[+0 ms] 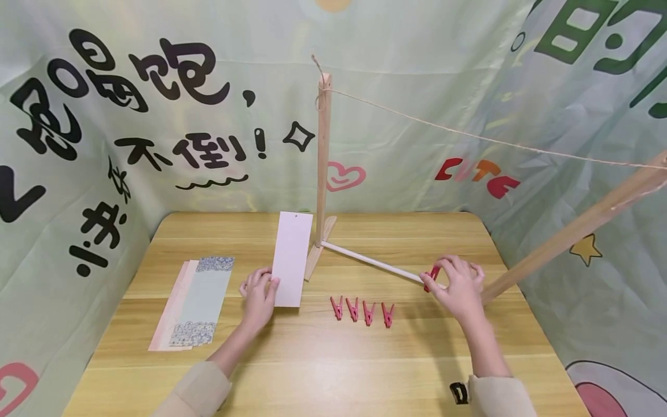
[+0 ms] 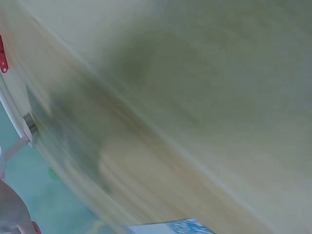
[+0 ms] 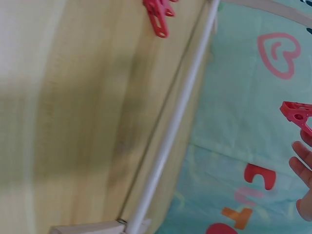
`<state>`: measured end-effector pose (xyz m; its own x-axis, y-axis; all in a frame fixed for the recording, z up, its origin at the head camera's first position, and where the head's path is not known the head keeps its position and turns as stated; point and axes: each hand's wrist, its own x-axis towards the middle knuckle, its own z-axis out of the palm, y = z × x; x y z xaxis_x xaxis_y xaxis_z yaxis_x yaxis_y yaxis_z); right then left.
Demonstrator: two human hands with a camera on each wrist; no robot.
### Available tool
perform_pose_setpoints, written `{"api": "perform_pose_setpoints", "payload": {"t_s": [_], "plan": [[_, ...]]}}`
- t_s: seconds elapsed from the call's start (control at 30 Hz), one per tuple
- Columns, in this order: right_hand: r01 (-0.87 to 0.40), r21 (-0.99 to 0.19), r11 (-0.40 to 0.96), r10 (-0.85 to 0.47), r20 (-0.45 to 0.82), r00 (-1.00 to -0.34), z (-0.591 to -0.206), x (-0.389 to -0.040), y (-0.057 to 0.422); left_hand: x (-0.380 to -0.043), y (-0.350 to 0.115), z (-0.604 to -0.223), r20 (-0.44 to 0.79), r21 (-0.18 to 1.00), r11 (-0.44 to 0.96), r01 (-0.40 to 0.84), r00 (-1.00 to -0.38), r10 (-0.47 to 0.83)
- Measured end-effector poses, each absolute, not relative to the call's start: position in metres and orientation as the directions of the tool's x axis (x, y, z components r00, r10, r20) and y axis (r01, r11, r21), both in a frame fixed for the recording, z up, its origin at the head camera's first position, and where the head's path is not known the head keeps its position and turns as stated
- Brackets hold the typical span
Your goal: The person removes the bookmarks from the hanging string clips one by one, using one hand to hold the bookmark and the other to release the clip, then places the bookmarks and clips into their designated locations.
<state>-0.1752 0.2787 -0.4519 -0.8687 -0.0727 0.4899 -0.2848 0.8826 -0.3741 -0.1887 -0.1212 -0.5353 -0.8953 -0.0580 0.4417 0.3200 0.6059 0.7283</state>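
My left hand [image 1: 260, 296] holds a pale lilac card [image 1: 293, 260] by its lower left edge, a small hole at its top. The card stands upright just left of a wooden post. Between thumb and fingers, my right hand [image 1: 461, 285] pinches a red clothespin [image 1: 431, 278] above the right part of the table. In the right wrist view that clothespin [image 3: 296, 113] shows at the fingertips. Several more clothespins [image 1: 369, 313] lie in a row on the table between the hands. The left wrist view catches only part of the left hand [image 2: 13, 209] at its edge.
A wooden post [image 1: 323, 156] and a slanting one [image 1: 573, 226] carry a string [image 1: 448, 128] between them, with a white rod [image 1: 375, 263] low down. Patterned and pink cards [image 1: 200, 301] lie at left on the table [image 1: 312, 370]. A black object [image 1: 459, 393] sits near the right sleeve.
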Motion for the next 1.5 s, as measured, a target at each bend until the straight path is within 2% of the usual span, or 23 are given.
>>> {"api": "perform_pose_setpoints", "payload": {"t_s": [0.57,0.9,1.13,1.5], "plan": [[-0.208,-0.413,0.887,-0.037,0.385,-0.922,-0.480,-0.171,0.271,-0.179,-0.161,-0.544,0.427,0.754,0.614,0.234,-0.885,-0.186],[-0.159,-0.408,0.899,-0.039,0.287,-0.957,-0.492,-0.167,0.268,-0.171,-0.180,-0.554,0.459,0.755,0.622,0.211,-0.846,-0.270],[-0.122,-0.392,0.912,-0.036,0.221,-0.975,-0.499,-0.167,0.264,-0.164,-0.194,-0.557,0.412,0.763,0.633,0.135,-0.856,-0.314],[-0.100,-0.362,0.927,-0.032,0.188,-0.982,-0.512,-0.164,0.263,-0.155,-0.215,-0.563,0.360,0.753,0.656,0.042,-0.862,-0.358]]}}
